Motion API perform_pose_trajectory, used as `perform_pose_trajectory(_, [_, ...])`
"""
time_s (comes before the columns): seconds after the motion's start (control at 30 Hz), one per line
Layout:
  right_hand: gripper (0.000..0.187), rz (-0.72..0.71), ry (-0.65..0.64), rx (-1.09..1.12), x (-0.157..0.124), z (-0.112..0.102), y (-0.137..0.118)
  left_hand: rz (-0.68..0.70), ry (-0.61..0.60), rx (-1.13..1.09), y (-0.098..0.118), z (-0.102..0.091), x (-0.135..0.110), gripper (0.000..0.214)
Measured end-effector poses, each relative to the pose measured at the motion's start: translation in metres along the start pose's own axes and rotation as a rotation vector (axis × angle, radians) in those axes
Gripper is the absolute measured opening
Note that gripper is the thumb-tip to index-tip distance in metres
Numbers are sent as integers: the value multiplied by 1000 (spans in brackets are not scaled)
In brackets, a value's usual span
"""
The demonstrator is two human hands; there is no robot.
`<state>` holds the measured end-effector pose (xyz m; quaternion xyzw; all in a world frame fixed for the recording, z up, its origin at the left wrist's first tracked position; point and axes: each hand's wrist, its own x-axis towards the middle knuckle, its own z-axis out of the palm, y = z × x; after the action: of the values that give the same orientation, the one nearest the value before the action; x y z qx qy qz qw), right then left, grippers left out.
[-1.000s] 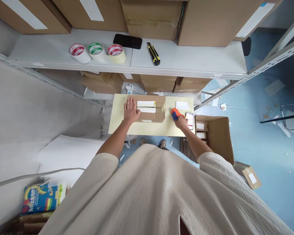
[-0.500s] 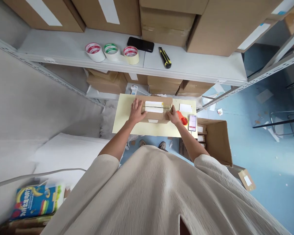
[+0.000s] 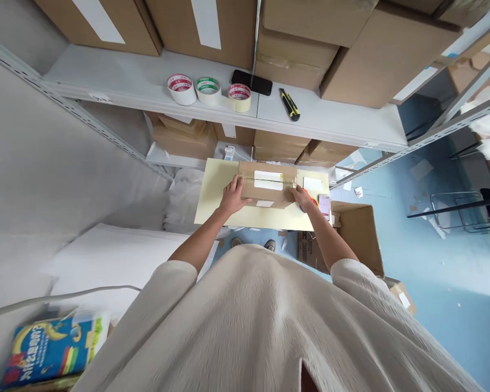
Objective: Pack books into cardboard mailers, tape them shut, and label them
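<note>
A taped cardboard box [image 3: 269, 191] with a white label on top sits over the pale yellow table [image 3: 212, 188]. My left hand [image 3: 233, 195] grips its left end, fingers wrapped round the edge. On the box's right end my right hand [image 3: 302, 196] is closed. An orange tape dispenser [image 3: 312, 200] lies just behind that hand, mostly hidden. A phone [image 3: 324, 205] with a lit screen rests at the table's right edge, and a white card [image 3: 312, 183] lies behind the box.
Three tape rolls [image 3: 208, 91], a black phone [image 3: 251, 82] and a yellow-black utility knife [image 3: 289, 104] lie on the white shelf [image 3: 330, 117] above. An open carton [image 3: 359, 234] stands on the blue floor at right. Cardboard boxes fill the shelves. A colourful package [image 3: 49, 348] lies at lower left.
My right hand set the orange dispenser down and moved left onto the box's right end. My left hand slid from the box top to its left end. The box now looks slightly raised.
</note>
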<state>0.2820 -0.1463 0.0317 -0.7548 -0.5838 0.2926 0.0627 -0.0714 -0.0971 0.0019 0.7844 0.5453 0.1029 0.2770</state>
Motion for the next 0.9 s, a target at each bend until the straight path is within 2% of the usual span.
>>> perform_pose_trajectory(0.1, [70, 166, 79, 197, -10, 3, 0, -13, 73, -1, 1, -1, 1, 112])
perform_pose_trajectory(0.17, [87, 190, 125, 227, -20, 6, -3, -61, 155, 0, 4, 1, 0, 103])
perform_pose_trajectory(0.23, [96, 192, 113, 233, -31, 8, -9, -141, 195, -41, 8, 5, -1, 95])
perform_pose_trajectory(0.33, [92, 191, 88, 233, -43, 7, -22, -252, 168, -144, 14, 11, -3, 88])
perform_pose_trajectory(0.4, [85, 182, 101, 209, -49, 3, -29, -272, 157, -167, 16, 10, -2, 87])
perform_pose_trajectory(0.57, [71, 157, 194, 98, -52, -17, -39, -233, 229, -84, 17, -2, 5, 87])
perform_pose_trajectory(0.67, [68, 170, 223, 98, -46, -28, -45, -185, 306, -124, 15, -6, 10, 80])
perform_pose_trajectory(0.8, [80, 97, 214, 173, -32, -31, -53, -89, 344, -159, 15, -2, 10, 81])
perform_pose_trajectory(0.9, [97, -8, 197, 227, -18, -27, -53, -18, 256, -87, 23, 5, 6, 87])
